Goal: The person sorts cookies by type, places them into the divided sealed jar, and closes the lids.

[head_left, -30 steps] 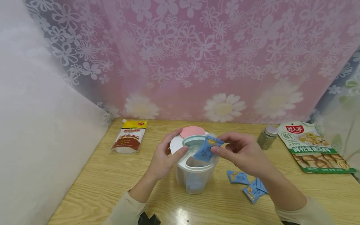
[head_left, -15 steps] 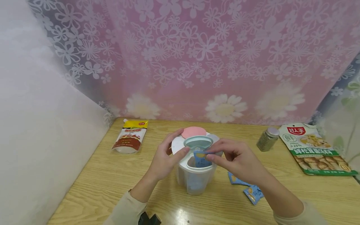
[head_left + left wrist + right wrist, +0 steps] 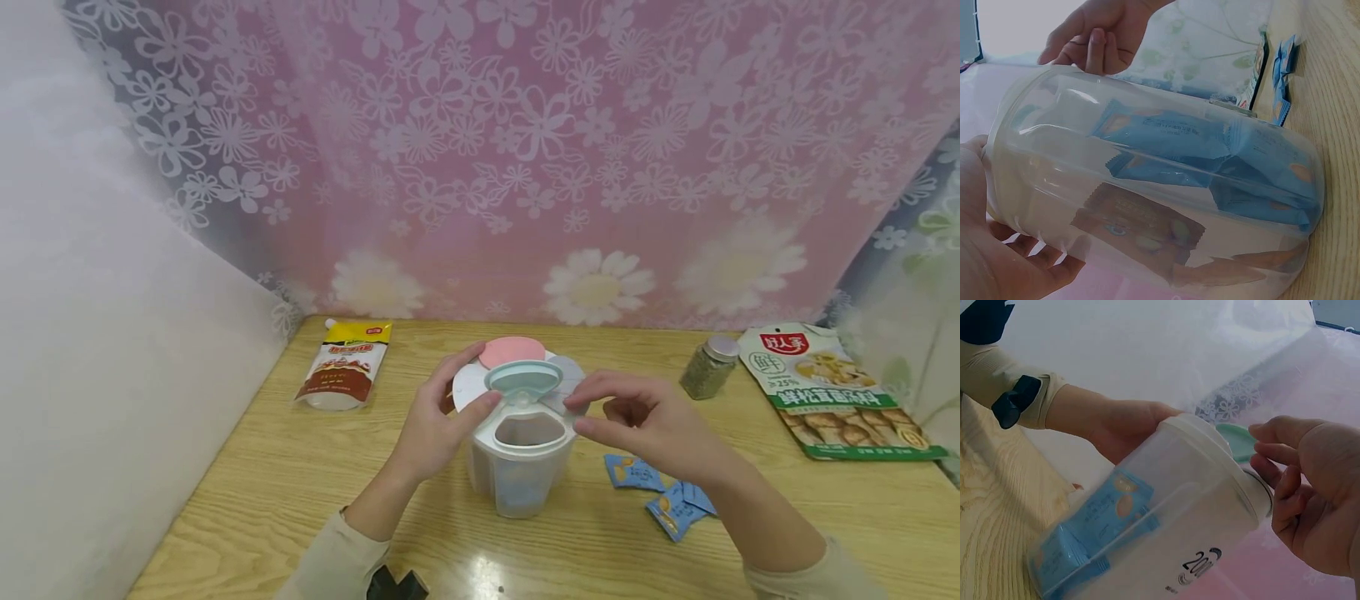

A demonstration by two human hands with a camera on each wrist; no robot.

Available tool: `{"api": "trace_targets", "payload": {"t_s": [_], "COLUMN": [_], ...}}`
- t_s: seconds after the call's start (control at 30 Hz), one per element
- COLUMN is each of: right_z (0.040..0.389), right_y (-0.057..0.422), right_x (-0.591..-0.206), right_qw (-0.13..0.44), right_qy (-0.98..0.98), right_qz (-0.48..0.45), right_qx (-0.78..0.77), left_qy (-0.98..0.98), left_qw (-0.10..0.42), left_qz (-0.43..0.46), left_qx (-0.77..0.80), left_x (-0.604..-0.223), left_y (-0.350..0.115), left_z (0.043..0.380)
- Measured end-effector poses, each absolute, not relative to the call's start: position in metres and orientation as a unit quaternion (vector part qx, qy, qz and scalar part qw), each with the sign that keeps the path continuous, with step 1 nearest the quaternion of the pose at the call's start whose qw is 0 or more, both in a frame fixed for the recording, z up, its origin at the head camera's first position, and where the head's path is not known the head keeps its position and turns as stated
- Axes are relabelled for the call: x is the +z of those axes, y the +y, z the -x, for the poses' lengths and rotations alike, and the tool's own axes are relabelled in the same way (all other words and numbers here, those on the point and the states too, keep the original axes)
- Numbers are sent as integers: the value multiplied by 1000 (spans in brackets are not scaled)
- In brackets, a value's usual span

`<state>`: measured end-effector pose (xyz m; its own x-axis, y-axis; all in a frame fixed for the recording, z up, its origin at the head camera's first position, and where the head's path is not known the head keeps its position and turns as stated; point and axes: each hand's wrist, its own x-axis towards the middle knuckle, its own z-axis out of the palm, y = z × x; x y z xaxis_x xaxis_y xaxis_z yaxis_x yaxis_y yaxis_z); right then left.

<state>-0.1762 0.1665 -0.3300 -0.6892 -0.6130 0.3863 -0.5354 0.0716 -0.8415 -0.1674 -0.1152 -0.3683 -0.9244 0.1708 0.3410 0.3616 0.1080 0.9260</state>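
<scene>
A clear storage container [image 3: 483, 475] with a white lid stands on the table. Its mint-green flap [image 3: 523, 379] is raised over an uncovered hole; a pink flap [image 3: 513, 352] lies flat behind. My left hand [image 3: 441, 429] grips the container's left side near the lid. Beside the hole, on the right, is my right hand [image 3: 652, 421], its thumb and fingertips slightly apart with nothing between them. Through the wall in the left wrist view, blue snack packets [image 3: 1160, 137] fill one compartment and a brown packet [image 3: 1141, 225] lies in another. More blue packets [image 3: 633, 473] lie right of the container.
A yellow-and-white spouted pouch [image 3: 345, 367] lies at the back left. Toward the back right are a small jar [image 3: 708, 368] of dried herbs and a large green-and-white food pouch [image 3: 843, 396]. A floral curtain [image 3: 525, 167] hangs behind the wooden table [image 3: 300, 483].
My right hand lowered a blue snack packet into the container's hole and let it go, then drew back slightly to the right. The left hand keeps its grip on the container.
</scene>
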Motion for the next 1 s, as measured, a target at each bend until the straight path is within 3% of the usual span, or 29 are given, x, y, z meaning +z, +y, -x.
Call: {"api": "trace_targets", "payload": {"t_s": [0.23, 0.43, 0.73, 1.0], "right_z": [186, 184, 191, 202], "right_y": [195, 219, 239, 253], "right_x": [-345, -361, -386, -409], "right_qw": [73, 96, 149, 147], "right_qy": [652, 707, 712, 746], "right_qz": [433, 383, 382, 358], "right_qx": [-618, -586, -570, -543], "left_qy": [-739, -739, -739, -743], "left_qw": [74, 73, 75, 72], "left_qz": [176, 178, 178, 176], "left_qx": [-646, -646, -646, -642], "left_x": [-367, -367, -369, -368], "left_y": [-117, -116, -115, -115], "left_z": [166, 166, 167, 167]}}
